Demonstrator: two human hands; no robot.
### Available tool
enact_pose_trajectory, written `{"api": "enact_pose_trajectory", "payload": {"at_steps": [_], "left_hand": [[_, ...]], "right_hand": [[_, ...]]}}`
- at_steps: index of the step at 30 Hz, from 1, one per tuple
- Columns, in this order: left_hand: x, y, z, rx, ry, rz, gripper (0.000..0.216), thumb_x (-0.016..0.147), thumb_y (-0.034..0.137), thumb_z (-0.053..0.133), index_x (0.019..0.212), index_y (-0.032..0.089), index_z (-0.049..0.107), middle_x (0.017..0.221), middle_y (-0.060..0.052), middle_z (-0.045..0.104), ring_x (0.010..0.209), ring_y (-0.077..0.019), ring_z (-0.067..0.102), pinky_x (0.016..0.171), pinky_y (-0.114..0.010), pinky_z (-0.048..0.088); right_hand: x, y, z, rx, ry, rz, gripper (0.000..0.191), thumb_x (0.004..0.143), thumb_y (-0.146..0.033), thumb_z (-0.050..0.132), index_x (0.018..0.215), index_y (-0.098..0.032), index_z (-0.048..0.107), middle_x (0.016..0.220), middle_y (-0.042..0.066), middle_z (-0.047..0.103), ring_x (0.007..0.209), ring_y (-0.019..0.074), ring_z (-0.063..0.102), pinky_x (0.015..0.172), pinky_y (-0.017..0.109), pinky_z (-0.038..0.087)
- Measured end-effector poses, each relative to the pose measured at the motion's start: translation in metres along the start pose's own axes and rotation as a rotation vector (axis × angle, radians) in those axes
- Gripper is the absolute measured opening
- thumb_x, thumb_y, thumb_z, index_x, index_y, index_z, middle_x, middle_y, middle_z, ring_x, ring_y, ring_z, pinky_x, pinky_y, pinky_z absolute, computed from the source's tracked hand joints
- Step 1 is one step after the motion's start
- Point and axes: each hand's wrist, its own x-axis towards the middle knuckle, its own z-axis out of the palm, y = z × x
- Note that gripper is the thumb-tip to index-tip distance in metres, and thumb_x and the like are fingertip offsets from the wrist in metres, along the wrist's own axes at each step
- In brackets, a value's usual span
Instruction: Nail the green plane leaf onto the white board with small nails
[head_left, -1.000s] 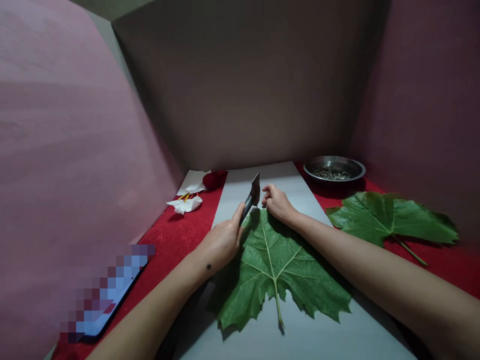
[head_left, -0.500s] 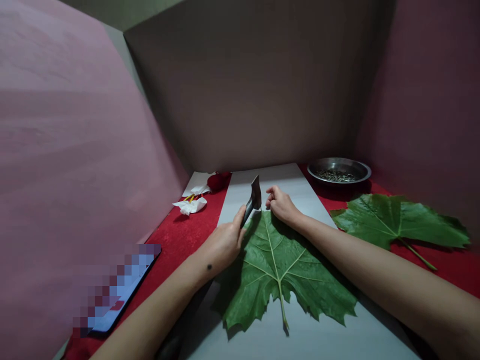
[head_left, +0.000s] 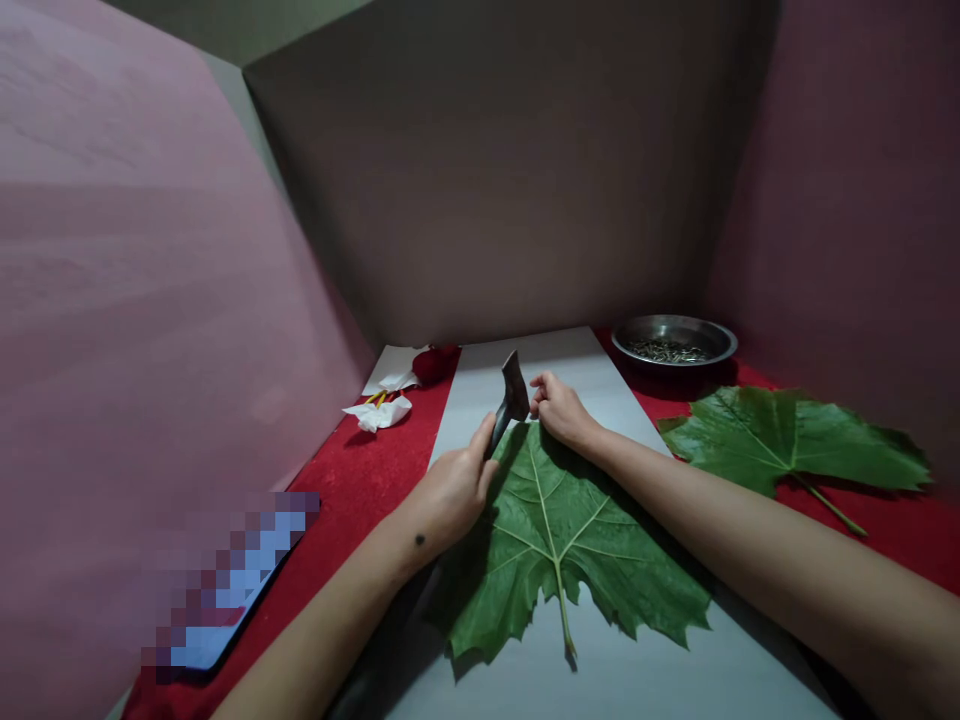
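Note:
My left hand [head_left: 454, 490] is wrapped around the dark handle of a hammer [head_left: 515, 385]. Its metal head is raised over the far tip of a large green leaf [head_left: 559, 545], right beside the fingers of my right hand. My right hand [head_left: 559, 408] has its fingers curled together at that far tip; whatever sits between them is too small or hidden to make out. The leaf lies flat on a long white board [head_left: 525, 360], its stem pointing toward me. Part of its left side is in the shadow of my left arm.
At the back right stands a metal bowl [head_left: 731, 350] of nails. A second green leaf [head_left: 787, 435] lies on the red cloth [head_left: 352, 485] to the right. Crumpled white tissue [head_left: 382, 412] with yellow sticks and a red object [head_left: 435, 365] are at back left. A phone [head_left: 247, 590] lies left.
The hammer head has shifted slightly right, closer to my right fingers. My right hand and the leaf have hardly moved.

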Motion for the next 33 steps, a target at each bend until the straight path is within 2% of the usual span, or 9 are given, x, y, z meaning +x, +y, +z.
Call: {"api": "enact_pose_trajectory", "payload": {"at_steps": [5, 7, 9, 12, 14, 16, 22, 29, 33], "left_hand": [[-0.008, 0.014, -0.035, -0.085, 0.118, 0.011, 0.06, 0.089, 0.028, 0.038, 0.145, 0.016, 0.021, 0.08, -0.007, 0.065, 0.058, -0.016, 0.056, 0.06, -0.026, 0.042], [-0.007, 0.015, -0.041, -0.089, 0.17, -0.009, 0.06, 0.089, 0.029, 0.038, 0.145, 0.016, 0.021, 0.078, -0.006, 0.065, 0.057, -0.0155, 0.056, 0.059, -0.026, 0.042], [-0.004, 0.011, -0.033, -0.078, 0.168, -0.025, 0.06, 0.089, 0.028, 0.037, 0.145, 0.015, 0.02, 0.081, -0.008, 0.065, 0.064, -0.0177, 0.059, 0.062, -0.027, 0.043], [0.003, 0.0, -0.009, -0.043, 0.041, -0.031, 0.06, 0.089, 0.026, 0.037, 0.145, 0.014, 0.021, 0.088, -0.012, 0.067, 0.076, -0.0229, 0.062, 0.066, -0.03, 0.044], [0.004, -0.003, 0.0, -0.026, 0.001, -0.017, 0.059, 0.089, 0.027, 0.037, 0.145, 0.015, 0.021, 0.09, -0.013, 0.067, 0.078, -0.0245, 0.062, 0.067, -0.031, 0.044], [0.001, 0.0, -0.003, -0.034, 0.028, -0.012, 0.059, 0.089, 0.028, 0.037, 0.145, 0.016, 0.022, 0.088, -0.012, 0.067, 0.074, -0.0231, 0.062, 0.066, -0.03, 0.044], [-0.011, 0.014, -0.036, -0.115, 0.185, 0.002, 0.06, 0.089, 0.028, 0.037, 0.145, 0.016, 0.021, 0.072, -0.004, 0.061, 0.058, -0.0153, 0.053, 0.06, -0.025, 0.04], [-0.003, -0.002, -0.017, -0.12, 0.119, -0.089, 0.059, 0.087, 0.027, 0.039, 0.144, 0.018, 0.025, 0.064, -0.002, 0.056, 0.052, -0.0149, 0.049, 0.054, -0.024, 0.036], [-0.002, -0.003, -0.021, -0.153, 0.12, -0.102, 0.059, 0.087, 0.028, 0.039, 0.144, 0.018, 0.026, 0.062, -0.001, 0.054, 0.051, -0.0148, 0.048, 0.053, -0.023, 0.035]], "right_hand": [[0.0, 0.0, 0.0, -0.013, -0.006, 0.001, 0.038, 0.064, 0.0, 0.037, 0.097, -0.016, 0.047, 0.066, -0.001, 0.057, 0.064, 0.0151, 0.055, 0.064, 0.025, 0.04], [0.0, 0.0, 0.001, -0.011, -0.01, 0.009, 0.04, 0.063, 0.0, 0.037, 0.099, -0.016, 0.046, 0.066, -0.001, 0.057, 0.063, 0.0148, 0.055, 0.063, 0.025, 0.041], [0.0, 0.001, 0.001, -0.008, -0.011, 0.011, 0.041, 0.063, 0.0, 0.037, 0.099, -0.015, 0.046, 0.067, -0.001, 0.058, 0.062, 0.0145, 0.055, 0.064, 0.025, 0.041], [0.0, 0.0, 0.001, -0.004, -0.007, 0.008, 0.04, 0.063, 0.0, 0.037, 0.099, -0.015, 0.047, 0.067, -0.001, 0.058, 0.062, 0.014, 0.055, 0.064, 0.025, 0.041], [0.0, 0.0, 0.001, -0.004, -0.007, 0.009, 0.04, 0.062, -0.001, 0.038, 0.098, -0.016, 0.047, 0.067, -0.001, 0.058, 0.062, 0.0139, 0.055, 0.064, 0.025, 0.041], [0.0, 0.0, 0.001, -0.007, -0.005, 0.013, 0.04, 0.062, -0.001, 0.038, 0.098, -0.016, 0.047, 0.066, -0.002, 0.058, 0.063, 0.0139, 0.055, 0.063, 0.024, 0.041], [-0.001, 0.0, 0.001, -0.021, -0.011, 0.007, 0.041, 0.063, 0.0, 0.037, 0.099, -0.016, 0.047, 0.066, -0.001, 0.058, 0.064, 0.0147, 0.055, 0.065, 0.025, 0.041], [-0.001, -0.001, 0.0, -0.029, -0.009, 0.008, 0.041, 0.064, 0.0, 0.037, 0.1, -0.015, 0.048, 0.067, 0.0, 0.059, 0.066, 0.0156, 0.055, 0.066, 0.026, 0.041], [0.0, -0.001, 0.0, -0.032, -0.015, 0.006, 0.04, 0.064, 0.0, 0.037, 0.1, -0.015, 0.047, 0.068, 0.0, 0.059, 0.066, 0.0156, 0.055, 0.067, 0.026, 0.041]]}}
